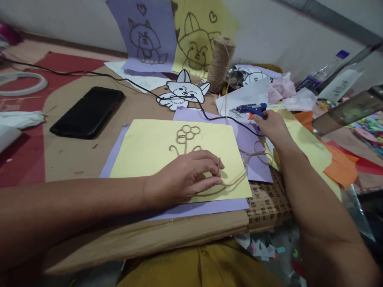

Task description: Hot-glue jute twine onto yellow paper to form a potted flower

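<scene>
A yellow paper sheet (149, 151) lies on a purple sheet (251, 143) on the cardboard-covered table. A flower shape made of jute twine (186, 137) is stuck on the yellow sheet. My left hand (182, 177) rests on the yellow sheet, its fingers pinched on a loose strand of twine (236, 181) that trails off to the right. My right hand (271, 125) reaches to the right and is closed on the handle of a blue glue gun (249, 109), which lies over white paper with its nozzle pointing left.
A black phone (88, 111) lies at the left. A twine spool (220, 63) stands at the back beside a cat cut-out (182, 93). Purple and yellow animal drawings lean on the wall. A black cable (89, 73) crosses the table. Coloured paper scraps (341, 167) pile up at the right.
</scene>
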The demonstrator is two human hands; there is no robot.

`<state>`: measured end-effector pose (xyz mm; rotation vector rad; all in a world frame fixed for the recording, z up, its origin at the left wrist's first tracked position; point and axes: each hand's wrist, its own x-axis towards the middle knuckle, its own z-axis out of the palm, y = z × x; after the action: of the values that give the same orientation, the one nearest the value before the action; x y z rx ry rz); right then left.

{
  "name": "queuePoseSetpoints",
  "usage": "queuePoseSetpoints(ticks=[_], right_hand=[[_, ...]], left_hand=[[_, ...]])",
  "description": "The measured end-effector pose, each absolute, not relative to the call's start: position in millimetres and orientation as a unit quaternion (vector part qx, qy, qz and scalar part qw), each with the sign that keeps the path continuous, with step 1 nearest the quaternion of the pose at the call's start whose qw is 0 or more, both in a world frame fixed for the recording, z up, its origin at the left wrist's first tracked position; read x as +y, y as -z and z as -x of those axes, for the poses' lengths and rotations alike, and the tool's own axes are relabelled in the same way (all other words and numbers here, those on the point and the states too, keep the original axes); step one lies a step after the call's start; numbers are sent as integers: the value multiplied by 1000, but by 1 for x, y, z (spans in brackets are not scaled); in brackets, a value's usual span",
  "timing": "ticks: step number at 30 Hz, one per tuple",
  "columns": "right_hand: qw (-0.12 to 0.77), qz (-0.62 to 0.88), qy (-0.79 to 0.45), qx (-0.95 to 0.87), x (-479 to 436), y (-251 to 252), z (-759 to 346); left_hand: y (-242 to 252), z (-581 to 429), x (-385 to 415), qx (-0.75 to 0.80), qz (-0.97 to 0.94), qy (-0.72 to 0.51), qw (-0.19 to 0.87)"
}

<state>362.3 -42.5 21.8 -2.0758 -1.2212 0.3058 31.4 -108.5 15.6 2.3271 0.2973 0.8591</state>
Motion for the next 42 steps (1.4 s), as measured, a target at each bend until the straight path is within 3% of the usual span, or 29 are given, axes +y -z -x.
queuePoseSetpoints(ticks=[4, 8, 12, 19, 22, 29, 34, 42], right_hand=[[321, 734, 97, -591, -57, -29, -342], [414, 577, -68, -701, -89, -44, -293], [359, 468, -214, -779, -122, -49, -248], [325, 510, -160, -781, -131, -37, -234], [337, 527, -134, -768, -123, -31, -239], [329, 581, -70, -741, -107, -18, -239], [296, 598, -66, -742, -105, -18, -234], [245, 613, -91, -746, -110, -18, -232]], left_hand=[[-24, -34, -110, 178, -807, -328, 458], [-32, -36, -106, 337, -716, -312, 525], [-34, -37, -97, 395, -684, -293, 538], [-33, -37, -88, 417, -691, -257, 532], [-34, -28, -85, 428, -728, -247, 475], [-17, 0, -58, 327, -877, -332, 121], [-5, 2, -43, 237, -919, -302, 89], [2, -3, -32, 227, -937, -256, 76]])
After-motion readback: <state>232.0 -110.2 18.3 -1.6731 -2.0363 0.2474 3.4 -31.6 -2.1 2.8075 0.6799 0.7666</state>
